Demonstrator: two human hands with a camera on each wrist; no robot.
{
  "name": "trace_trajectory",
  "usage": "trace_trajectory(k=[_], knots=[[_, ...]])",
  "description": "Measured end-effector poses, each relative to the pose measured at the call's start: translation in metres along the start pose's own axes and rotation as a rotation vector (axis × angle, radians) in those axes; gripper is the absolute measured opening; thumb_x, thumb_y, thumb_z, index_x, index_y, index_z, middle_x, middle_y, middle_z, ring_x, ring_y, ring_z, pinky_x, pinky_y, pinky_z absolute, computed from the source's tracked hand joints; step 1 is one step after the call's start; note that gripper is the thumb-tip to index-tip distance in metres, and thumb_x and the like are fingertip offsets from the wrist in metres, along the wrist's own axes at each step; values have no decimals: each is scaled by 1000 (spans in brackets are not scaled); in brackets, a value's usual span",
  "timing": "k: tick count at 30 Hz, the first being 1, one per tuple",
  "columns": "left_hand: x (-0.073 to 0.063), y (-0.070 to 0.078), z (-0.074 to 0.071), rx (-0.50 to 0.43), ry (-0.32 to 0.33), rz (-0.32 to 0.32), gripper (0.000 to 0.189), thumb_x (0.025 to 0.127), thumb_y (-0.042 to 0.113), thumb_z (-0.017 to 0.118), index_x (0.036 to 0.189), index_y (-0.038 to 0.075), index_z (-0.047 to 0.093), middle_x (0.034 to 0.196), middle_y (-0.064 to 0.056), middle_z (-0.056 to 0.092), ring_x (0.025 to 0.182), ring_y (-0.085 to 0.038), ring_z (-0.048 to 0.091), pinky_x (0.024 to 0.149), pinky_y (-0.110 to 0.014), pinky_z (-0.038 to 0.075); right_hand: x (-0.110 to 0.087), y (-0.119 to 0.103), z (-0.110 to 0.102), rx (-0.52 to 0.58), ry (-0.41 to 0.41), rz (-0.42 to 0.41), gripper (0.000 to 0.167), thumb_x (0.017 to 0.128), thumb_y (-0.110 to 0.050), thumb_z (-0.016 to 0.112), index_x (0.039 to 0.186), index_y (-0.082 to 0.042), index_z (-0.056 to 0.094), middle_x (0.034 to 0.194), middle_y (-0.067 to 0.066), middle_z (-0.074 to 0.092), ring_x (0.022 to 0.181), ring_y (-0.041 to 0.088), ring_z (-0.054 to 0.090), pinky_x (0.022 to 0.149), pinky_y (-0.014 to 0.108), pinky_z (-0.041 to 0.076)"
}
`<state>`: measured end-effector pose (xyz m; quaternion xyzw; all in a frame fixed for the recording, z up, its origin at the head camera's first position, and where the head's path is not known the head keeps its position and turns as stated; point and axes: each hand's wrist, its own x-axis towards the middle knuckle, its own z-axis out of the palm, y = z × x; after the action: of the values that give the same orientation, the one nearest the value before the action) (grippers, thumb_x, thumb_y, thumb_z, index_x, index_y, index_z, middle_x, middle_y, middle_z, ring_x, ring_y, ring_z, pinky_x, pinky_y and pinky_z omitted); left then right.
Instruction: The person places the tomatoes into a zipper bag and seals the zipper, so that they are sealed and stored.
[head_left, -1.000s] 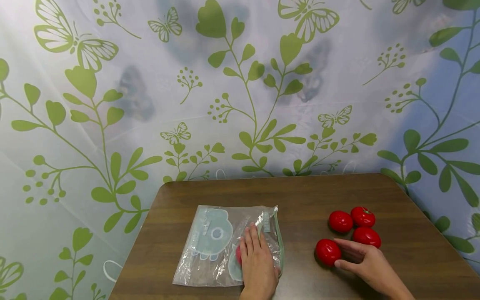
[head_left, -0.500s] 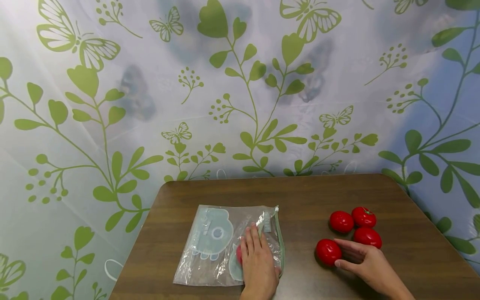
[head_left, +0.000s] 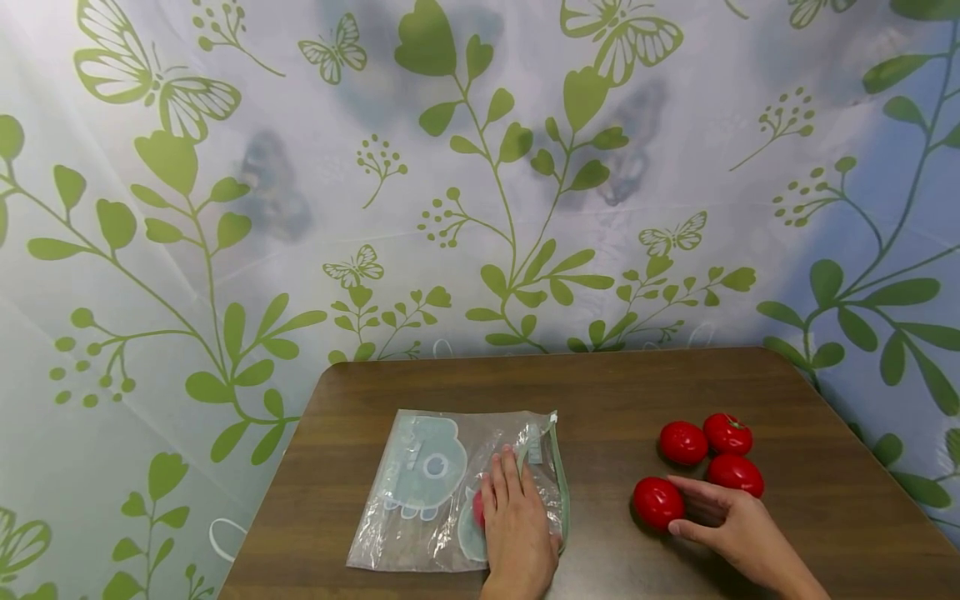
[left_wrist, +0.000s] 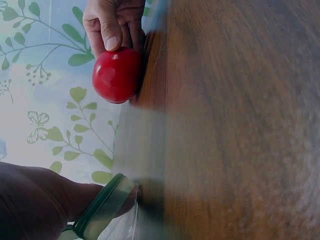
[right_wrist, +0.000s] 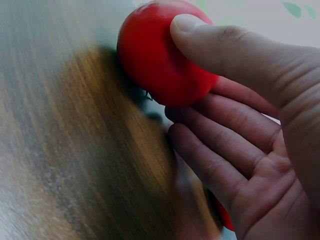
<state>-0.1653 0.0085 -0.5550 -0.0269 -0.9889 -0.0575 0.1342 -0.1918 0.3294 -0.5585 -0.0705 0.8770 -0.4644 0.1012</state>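
My right hand (head_left: 738, 529) pinches a shiny red tomato (head_left: 658, 503) between thumb and fingers, low at the right of the table. The right wrist view shows the thumb pressed on the tomato (right_wrist: 160, 55), with fingers behind it. My left hand (head_left: 517, 529) lies on a clear plastic zip bag (head_left: 420, 542), fingers straight. In the left wrist view the green zip edge (left_wrist: 102, 205) crosses in front of that hand (left_wrist: 45, 200). A pinkish-red round thing (head_left: 477, 508) shows beside the left fingers, mostly hidden; whether the hand touches it I cannot tell.
Three more red tomatoes lie close together behind my right hand: a left one (head_left: 683, 443), a back one (head_left: 727, 434) with a green stem, and a front one (head_left: 735, 475). The brown wooden table (head_left: 600, 383) ends at a leaf-patterned curtain (head_left: 495, 208).
Both hands, the bag and the tomatoes stay practically where they were. Only a slight shift of the head view shows.
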Motion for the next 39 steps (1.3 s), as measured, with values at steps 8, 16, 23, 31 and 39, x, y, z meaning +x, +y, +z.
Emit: trace_trajectory(k=[8, 16, 23, 31, 39], knots=[[-1, 0, 1, -10, -27, -5, 117, 63, 47, 103, 155, -4, 52, 172, -27, 39, 158, -45, 42, 128, -59, 38, -3, 1, 1, -51, 26, 4, 69, 89, -30, 92, 147, -1, 67, 145, 21, 71, 115, 5, 75, 90, 26, 65], [-2, -1, 1, -3, -15, 3, 117, 63, 48, 103, 155, -5, 52, 171, -27, 41, 158, -45, 43, 127, -59, 38, -5, -2, -1, -92, 27, 23, 68, 90, -33, 91, 147, -3, 67, 146, 19, 71, 120, 22, 78, 91, 30, 66], [-2, -2, 1, -6, -27, -3, 116, 63, 46, 103, 155, -4, 53, 171, -27, 40, 158, -45, 42, 128, -59, 37, -5, -12, 0, -74, 8, -9, 68, 90, -34, 91, 147, -4, 68, 145, 18, 72, 119, 15, 77, 91, 30, 66], [-2, -2, -1, -33, -45, -13, 115, 64, 44, 103, 155, -4, 52, 172, -27, 39, 159, -45, 40, 129, -60, 36, 1, -25, 9, 10, -24, -95, 66, 91, -31, 90, 146, -1, 67, 143, 21, 72, 114, -6, 72, 91, 23, 64], [-2, -2, -1, -40, -39, -7, 115, 64, 43, 103, 155, -5, 53, 172, -28, 39, 159, -46, 40, 129, -60, 36, 11, -37, 18, -3, -22, -142, 65, 91, -34, 91, 145, -5, 69, 141, 17, 75, 116, -2, 73, 93, 25, 64]])
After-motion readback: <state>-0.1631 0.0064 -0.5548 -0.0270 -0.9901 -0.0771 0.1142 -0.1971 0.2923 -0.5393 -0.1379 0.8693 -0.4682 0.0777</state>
